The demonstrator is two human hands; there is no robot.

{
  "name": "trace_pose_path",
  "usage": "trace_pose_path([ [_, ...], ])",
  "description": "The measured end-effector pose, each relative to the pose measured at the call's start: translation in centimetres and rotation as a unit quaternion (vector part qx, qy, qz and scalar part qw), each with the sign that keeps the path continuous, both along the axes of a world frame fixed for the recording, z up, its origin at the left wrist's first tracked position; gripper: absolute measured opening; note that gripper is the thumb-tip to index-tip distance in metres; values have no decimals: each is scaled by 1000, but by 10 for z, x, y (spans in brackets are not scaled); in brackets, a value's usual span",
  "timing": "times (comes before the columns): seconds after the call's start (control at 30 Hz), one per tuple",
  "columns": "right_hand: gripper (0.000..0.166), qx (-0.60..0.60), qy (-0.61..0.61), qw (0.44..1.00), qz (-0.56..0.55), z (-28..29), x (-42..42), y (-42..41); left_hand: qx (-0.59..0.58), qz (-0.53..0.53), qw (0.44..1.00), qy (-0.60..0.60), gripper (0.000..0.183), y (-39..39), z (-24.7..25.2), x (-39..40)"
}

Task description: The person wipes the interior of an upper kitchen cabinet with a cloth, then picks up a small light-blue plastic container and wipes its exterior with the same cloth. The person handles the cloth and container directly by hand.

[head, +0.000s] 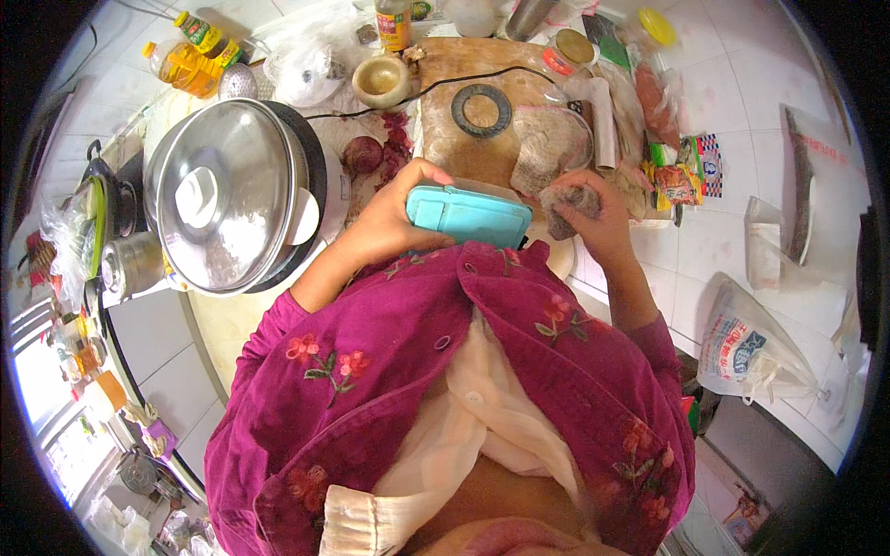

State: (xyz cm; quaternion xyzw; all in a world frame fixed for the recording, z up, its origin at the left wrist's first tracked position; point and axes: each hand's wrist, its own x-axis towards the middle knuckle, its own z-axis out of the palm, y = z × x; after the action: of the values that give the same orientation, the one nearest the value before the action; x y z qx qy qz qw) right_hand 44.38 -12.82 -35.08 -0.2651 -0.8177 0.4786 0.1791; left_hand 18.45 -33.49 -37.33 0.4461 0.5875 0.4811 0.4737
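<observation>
My left hand (395, 219) grips a turquoise plastic box (473, 215) by its left end, with thumb and fingers on opposite edges, close to my chest. To the right of the box, my right hand (591, 208) pinches a bunched grey-brown scrubbing cloth (570, 208). Just beyond that hand, a larger greyish cloth (549, 146) lies on a wooden board (445, 132). A dark ring (481, 111) rests flat on the same board, with a black cable (452, 80) running across behind it.
A large lidded steel pot (229, 201) stands at the left. Behind it are oil bottles (184, 69), a stone mortar (380, 82) and a red onion (362, 154). A lidded jar (573, 47), a cardboard roll (602, 125) and food packets (674, 184) line the right side. A plastic bag (751, 347) hangs farther right.
</observation>
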Motion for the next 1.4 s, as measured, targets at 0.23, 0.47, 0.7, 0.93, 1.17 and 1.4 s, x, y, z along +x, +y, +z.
trace_pose_path([
  [0.23,27,-109,6,992,64,-3,-20,-8,-38,-41,998,14,72,6,21,2],
  [0.47,29,49,94,973,204,19,-90,-36,-33,-53,994,87,73,15,18,13],
  [0.7,61,-81,-8,982,170,13,-74,-11,-59,-34,996,66,88,21,18,3],
  [0.93,84,-221,-24,975,14,-30,-52,-5,5,75,913,-401,83,22,-2,3],
  [1.17,71,-225,126,953,-161,-33,-67,-59,75,193,958,-199,94,30,-19,30],
  [1.4,42,-353,164,915,-107,-19,-59,-39,1,156,988,-14,94,15,4,2],
])
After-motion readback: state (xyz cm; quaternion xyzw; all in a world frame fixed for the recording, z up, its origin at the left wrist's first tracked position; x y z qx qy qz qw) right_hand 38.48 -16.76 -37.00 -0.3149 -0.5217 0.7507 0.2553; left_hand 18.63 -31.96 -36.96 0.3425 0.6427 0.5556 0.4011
